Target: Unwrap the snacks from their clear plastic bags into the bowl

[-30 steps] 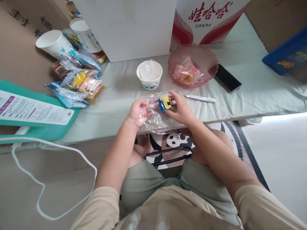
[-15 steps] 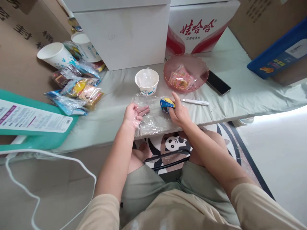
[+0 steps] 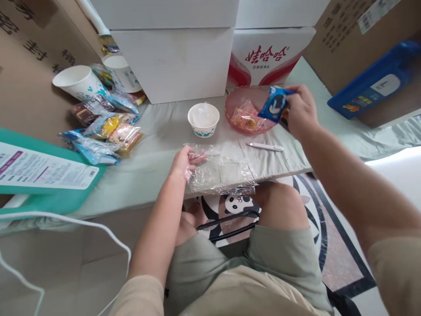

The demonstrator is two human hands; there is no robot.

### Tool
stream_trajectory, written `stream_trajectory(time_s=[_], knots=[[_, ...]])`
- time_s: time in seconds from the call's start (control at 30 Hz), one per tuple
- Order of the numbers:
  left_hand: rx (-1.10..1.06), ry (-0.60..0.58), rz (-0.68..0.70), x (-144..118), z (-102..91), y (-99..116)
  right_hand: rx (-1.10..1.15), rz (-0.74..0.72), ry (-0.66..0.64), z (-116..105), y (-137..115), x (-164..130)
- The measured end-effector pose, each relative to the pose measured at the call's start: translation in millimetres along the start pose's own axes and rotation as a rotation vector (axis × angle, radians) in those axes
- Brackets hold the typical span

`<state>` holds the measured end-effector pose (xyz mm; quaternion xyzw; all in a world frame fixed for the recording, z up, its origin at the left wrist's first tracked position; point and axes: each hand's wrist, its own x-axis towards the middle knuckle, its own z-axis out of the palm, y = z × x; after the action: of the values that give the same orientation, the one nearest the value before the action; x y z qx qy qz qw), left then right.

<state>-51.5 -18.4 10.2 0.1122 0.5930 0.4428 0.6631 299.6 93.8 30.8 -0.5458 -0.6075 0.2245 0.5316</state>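
My right hand [image 3: 300,112] pinches a small blue snack packet [image 3: 275,103], raised in front of the right part of the pink ribbed bowl [image 3: 234,97]. Inside that bowl lie several pink wrapped packets [image 3: 247,116]. My left hand [image 3: 184,161] has its fingers curled on a clear plastic bag [image 3: 220,171], which spreads over the table's front edge. Behind the bag stands a white paper bowl [image 3: 204,120] with something clear and filmy in it. A white pen-like cutter [image 3: 265,146] rests on the cloth between the bag and my right forearm.
At the left are bagged snacks [image 3: 110,131] and a paper cup [image 3: 77,81] tipped on its side. White boxes [image 3: 174,66] stand along the back. A teal container [image 3: 88,195] is at the left edge, and a blue bottle [image 3: 371,83] at the right.
My right hand has lifted the blue packet from beside the plastic bag and carried it right and back to the pink bowl. My left hand stays on the bag, which now spreads farther right.
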Motion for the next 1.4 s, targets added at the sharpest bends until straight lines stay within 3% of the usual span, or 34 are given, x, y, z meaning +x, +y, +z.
stream_trajectory(time_s=[0.07, 0.13, 0.2, 0.27, 0.37, 0.47, 0.57, 0.67, 0.73, 0.83, 0.93, 1.03, 1.17, 1.27, 1.4], knots=[[0.011, -0.008, -0.004, 0.5, 0.8, 0.8, -0.099, 0.119, 0.088, 4.6, -5.1, 35.1], [0.024, -0.037, 0.001, 0.0, 1.3, 1.7, -0.191, 0.068, 0.135, 11.3, -20.6, 41.6], [0.026, -0.081, 0.026, -1.9, 0.4, 3.0, -0.193, -0.093, 0.108, 18.9, -38.1, 16.7], [0.015, -0.127, 0.069, -4.7, -2.8, 5.1, -0.081, -0.221, -0.071, 24.6, -47.1, -31.4], [-0.007, -0.201, 0.119, -8.0, -12.1, 9.8, 0.017, -0.233, -0.209, 23.9, -37.5, -112.8], [-0.063, -0.259, 0.134, -8.0, -23.0, 15.8, 0.084, -0.150, -0.347, 16.6, -16.3, -166.2], [-0.112, -0.248, 0.140, -7.3, -29.2, 20.9, 0.027, -0.101, -0.529, 16.6, -5.5, -179.8], [-0.106, -0.219, 0.138, -7.0, -29.6, 22.7, -0.066, -0.124, -0.591, 33.5, -10.4, -167.0], [-0.099, -0.211, 0.144, -6.2, -28.8, 22.0, -0.083, -0.147, -0.549, 50.2, -19.1, -153.3], [-0.045, -0.167, 0.166, -3.5, -29.4, 19.6, -0.050, -0.183, -0.355, 68.7, -35.8, -135.3], [0.110, -0.071, 0.286, 1.0, -34.6, 17.7, -0.024, -0.188, -0.094, 71.3, -51.0, -129.5], [0.227, -0.017, 0.437, 7.5, -42.8, 15.5, -0.040, -0.190, 0.043, 66.6, -54.3, -139.2], [0.329, 0.046, 0.586, 16.8, -50.0, 9.5, -0.032, -0.199, 0.055, 65.4, -42.9, -156.3], [0.457, 0.072, 0.618, 20.2, -47.8, 3.7, -0.058, -0.191, 0.047, 65.8, -37.9, -160.3], [0.410, 0.095, 0.614, 17.3, -37.4, -3.3, -0.134, -0.272, -0.031, 65.5, -42.5, -166.9]])
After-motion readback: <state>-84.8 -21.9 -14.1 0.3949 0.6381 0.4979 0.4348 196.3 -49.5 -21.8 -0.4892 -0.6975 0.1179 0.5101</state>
